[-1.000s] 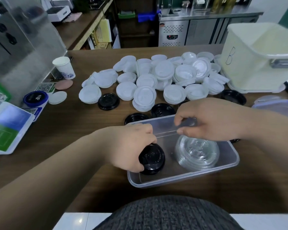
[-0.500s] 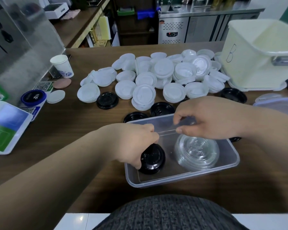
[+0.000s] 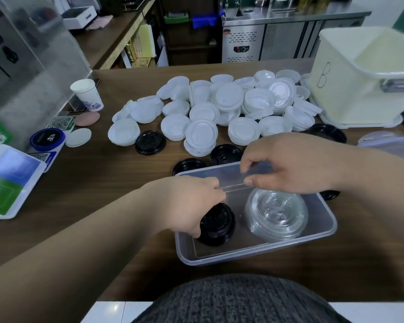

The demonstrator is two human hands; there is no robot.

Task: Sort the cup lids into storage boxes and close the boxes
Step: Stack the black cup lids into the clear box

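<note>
Little has shifted in the last second; the left hand (image 3: pixel 187 203) stays curled round the black lids (image 3: pixel 217 226), seated at the left of the clear box (image 3: pixel 254 255) beside the clear lids (image 3: pixel 276 213); the right hand (image 3: pixel 289 164) keeps pinching a clear plastic edge (image 3: pixel 231 180) above them, strip or wall I cannot tell; the white lids (image 3: pixel 219 108) lie unsorted on the worktop (image 3: pixel 103 183), so most sorting remains.

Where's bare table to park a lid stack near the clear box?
Free: wood left of the clear box out to the green card; the band between box and near edge. Crowded: white lids and loose black lids behind the box; over it, left hand grips black lid stack, right hand pinches a clear strip.
</note>
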